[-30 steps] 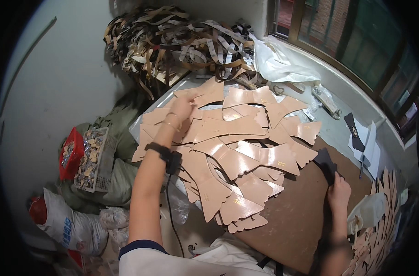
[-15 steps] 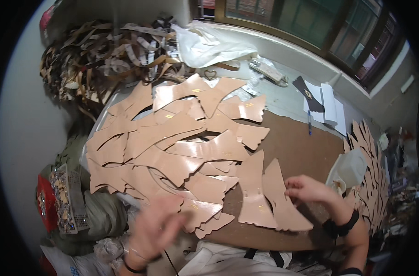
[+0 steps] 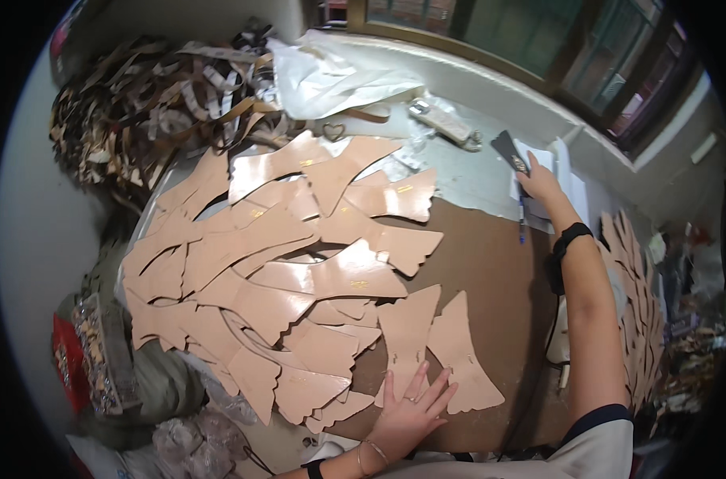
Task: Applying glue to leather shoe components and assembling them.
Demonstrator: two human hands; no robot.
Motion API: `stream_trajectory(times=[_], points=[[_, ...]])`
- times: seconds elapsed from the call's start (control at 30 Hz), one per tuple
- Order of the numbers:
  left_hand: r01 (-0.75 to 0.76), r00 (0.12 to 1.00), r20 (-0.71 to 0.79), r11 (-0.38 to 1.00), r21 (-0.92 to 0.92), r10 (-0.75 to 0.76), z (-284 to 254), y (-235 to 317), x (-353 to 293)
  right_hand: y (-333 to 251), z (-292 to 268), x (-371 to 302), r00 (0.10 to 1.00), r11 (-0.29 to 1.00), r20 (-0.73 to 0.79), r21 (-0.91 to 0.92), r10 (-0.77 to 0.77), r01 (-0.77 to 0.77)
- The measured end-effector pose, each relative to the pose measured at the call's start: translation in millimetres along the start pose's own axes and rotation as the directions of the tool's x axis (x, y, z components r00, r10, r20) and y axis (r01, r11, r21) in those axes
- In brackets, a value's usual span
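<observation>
- Head view: two loose pale tan pieces, the left piece [image 3: 407, 327] and the right piece [image 3: 463, 351], lie flat side by side on the brown sheet [image 3: 491, 263] covering part of the bench [image 3: 471, 182], near the person.
- The left hand [image 3: 413, 405] rests palm down over their lower ends; its grip is spread wide, fingers apart, pinching nothing.
- The right hand [image 3: 542, 185] reaches far out to the dark strip [image 3: 503, 145] beside the white paper [image 3: 578, 195] and blue pen [image 3: 522, 223]. Its fingers meet the strip's near end; I cannot tell how far that grip is closed, or whether it has hold of it.
- Just left of the loose pair, a heap of like pieces [image 3: 243, 291] overlaps, glossy faces up.
- Judging by shine and thinness, each tan piece should be light, bendy rather than rigid, a little slick on its face, and prone to creasing or scuffing.
- A pinch at the narrow waist, or under a wavy end, looks the surest hold; lying flat, an edge would probably need lifting with a fingertip first.
- The dark strip looks similarly thin and light; its near end offers the easiest pinch.
</observation>
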State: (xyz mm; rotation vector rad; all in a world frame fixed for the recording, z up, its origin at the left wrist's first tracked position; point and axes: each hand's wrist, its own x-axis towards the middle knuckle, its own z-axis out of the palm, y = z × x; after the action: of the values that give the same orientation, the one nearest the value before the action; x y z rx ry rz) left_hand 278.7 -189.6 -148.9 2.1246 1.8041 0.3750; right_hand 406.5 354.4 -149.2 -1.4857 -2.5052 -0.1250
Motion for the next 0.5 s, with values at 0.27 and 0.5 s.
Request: stream_trajectory(times=[0.27,0.5], points=[[0.200,0.948,-0.231,0.974,-0.105,-0.220,5,1,2,9,8,24,0.997,0.984,0.076,-0.179,0.020,-0.006],[0.230,0.944,-0.208,0.963,-0.143,-0.256,11,10,5,-26,-89,-19,0.973,0.939,-0.227,0.344,0.053,0.029]])
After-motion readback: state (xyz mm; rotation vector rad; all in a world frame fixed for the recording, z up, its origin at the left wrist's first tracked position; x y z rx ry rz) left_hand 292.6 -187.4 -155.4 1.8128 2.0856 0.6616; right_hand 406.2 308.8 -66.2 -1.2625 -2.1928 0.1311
